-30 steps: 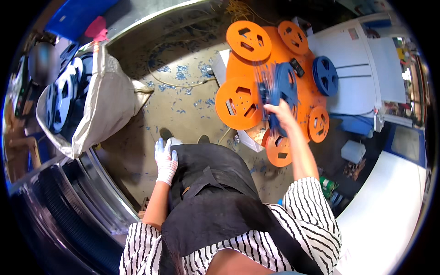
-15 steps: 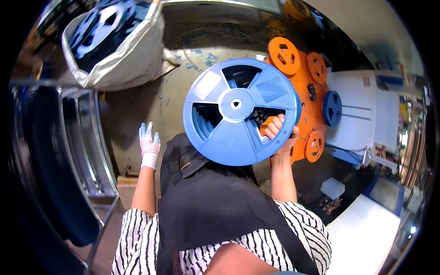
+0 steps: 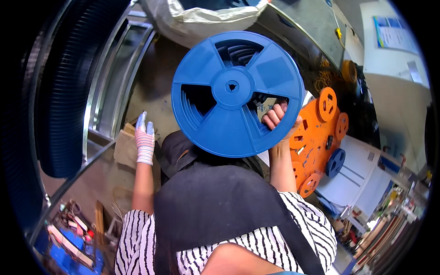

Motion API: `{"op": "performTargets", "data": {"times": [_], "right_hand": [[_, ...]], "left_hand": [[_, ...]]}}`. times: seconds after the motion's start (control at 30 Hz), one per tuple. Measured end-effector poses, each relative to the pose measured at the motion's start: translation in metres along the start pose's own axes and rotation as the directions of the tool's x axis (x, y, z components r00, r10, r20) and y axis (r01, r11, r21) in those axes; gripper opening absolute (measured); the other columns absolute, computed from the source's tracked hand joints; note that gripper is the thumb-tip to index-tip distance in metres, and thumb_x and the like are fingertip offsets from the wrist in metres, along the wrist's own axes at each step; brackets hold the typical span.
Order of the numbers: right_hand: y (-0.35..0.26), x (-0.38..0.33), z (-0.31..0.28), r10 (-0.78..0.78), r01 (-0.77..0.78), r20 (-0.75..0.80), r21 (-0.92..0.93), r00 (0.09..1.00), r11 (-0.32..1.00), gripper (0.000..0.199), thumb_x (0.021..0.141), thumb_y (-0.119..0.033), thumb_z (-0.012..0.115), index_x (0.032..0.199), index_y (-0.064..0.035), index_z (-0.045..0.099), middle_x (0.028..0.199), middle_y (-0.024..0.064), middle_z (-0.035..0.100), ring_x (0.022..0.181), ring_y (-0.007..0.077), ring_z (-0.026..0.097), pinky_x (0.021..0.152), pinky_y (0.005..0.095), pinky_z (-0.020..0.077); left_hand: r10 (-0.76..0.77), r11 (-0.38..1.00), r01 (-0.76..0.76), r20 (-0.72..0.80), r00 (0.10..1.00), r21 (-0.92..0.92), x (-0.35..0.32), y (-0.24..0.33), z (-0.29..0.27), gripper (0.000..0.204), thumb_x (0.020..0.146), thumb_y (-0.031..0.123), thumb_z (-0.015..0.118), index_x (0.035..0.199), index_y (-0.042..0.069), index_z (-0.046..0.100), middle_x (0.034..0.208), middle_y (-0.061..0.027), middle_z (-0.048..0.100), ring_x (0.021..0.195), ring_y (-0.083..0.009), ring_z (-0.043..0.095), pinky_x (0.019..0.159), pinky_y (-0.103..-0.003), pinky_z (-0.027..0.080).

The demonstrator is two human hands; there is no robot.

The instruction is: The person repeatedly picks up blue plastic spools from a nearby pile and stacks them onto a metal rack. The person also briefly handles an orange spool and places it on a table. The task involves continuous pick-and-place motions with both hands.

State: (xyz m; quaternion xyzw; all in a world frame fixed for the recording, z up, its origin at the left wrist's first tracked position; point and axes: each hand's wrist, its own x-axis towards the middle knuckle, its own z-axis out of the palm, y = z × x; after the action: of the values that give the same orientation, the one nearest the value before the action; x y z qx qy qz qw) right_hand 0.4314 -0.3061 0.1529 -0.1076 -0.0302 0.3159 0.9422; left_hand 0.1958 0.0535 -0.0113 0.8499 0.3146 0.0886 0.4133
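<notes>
A stack of round blue plastic reels (image 3: 224,130) is gripped by the bare right hand (image 3: 280,120), its fingers curled through a window around the rim—carrying is judged the step in hand. Left of the reels, the striped-gloved left hand (image 3: 145,141) is held empty, fingers extended. Right of them, an orange metal-looking table (image 3: 315,137) is seen; the reel count cannot be made out. For the next move, a firm rim grip seems needed—perhaps steadied by the free hand.

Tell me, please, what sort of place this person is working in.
Probably a workshop or factory floor: the right hand grips blue slotted reels, an orange table at the right carries slotted discs, and a metal frame stands at the left.
</notes>
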Motion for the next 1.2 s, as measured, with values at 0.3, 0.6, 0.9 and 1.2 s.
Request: {"op": "performTargets", "data": {"times": [0.3, 0.6, 0.9, 1.2], "right_hand": [[0.061, 0.104, -0.004, 0.22, -0.22, -0.08, 0.008, 0.972, 0.976, 0.033, 0.076, -0.029, 0.062, 0.096, -0.0047, 0.051, 0.064, -0.0011, 0.039, 0.054, 0.0121, 0.037, 0.051, 0.028, 0.0363], [0.084, 0.189, 0.015, 0.462, -0.503, -0.235, -0.156, 0.855, 0.85, 0.046, 0.071, -0.03, 0.068, 0.108, -0.0064, 0.055, 0.073, 0.0038, 0.05, 0.065, 0.0176, 0.049, 0.061, 0.0315, 0.0436], [0.086, 0.23, 0.036, 0.278, -0.526, -0.548, -0.369, 0.789, 0.766, 0.043, 0.081, -0.03, 0.072, 0.108, -0.0024, 0.054, 0.082, 0.0068, 0.061, 0.076, 0.0218, 0.063, 0.081, 0.04, 0.0519], [0.074, 0.205, 0.019, 0.109, -0.33, -0.529, -0.343, 0.841, 0.879, 0.028, 0.094, -0.033, 0.056, 0.101, -0.0062, 0.052, 0.072, 0.0014, 0.047, 0.065, 0.0133, 0.047, 0.067, 0.0309, 0.0438]], "left_hand": [[-0.101, 0.985, 0.069, -0.209, 0.973, -0.159, 0.052, 0.077, -0.051, 0.04, 0.095, 0.019, 0.054, 0.131, 0.003, 0.052, 0.13, -0.0175, 0.055, 0.122, -0.0324, 0.051, 0.104, -0.039, 0.038], [-0.206, 0.978, 0.21, 0.158, 0.966, -0.012, 0.136, 0.218, -0.001, 0.085, 0.08, 0.037, 0.074, 0.145, 0.002, 0.031, 0.122, -0.0265, 0.056, 0.11, -0.0353, 0.058, 0.096, -0.04, 0.044], [-0.107, -0.217, 0.627, 0.657, 0.746, -0.748, 0.186, 0.151, -0.033, 0.073, 0.085, 0.026, 0.069, 0.141, -0.003, 0.032, 0.122, -0.0192, 0.055, 0.098, -0.026, 0.063, 0.093, -0.036, 0.051], [0.164, -0.585, 0.559, 0.589, 0.791, -0.588, 0.198, 0.156, -0.087, 0.077, 0.086, 0.044, 0.063, 0.141, -0.002, 0.034, 0.12, -0.0254, 0.054, 0.101, -0.0326, 0.059, 0.089, -0.045, 0.053]]}}
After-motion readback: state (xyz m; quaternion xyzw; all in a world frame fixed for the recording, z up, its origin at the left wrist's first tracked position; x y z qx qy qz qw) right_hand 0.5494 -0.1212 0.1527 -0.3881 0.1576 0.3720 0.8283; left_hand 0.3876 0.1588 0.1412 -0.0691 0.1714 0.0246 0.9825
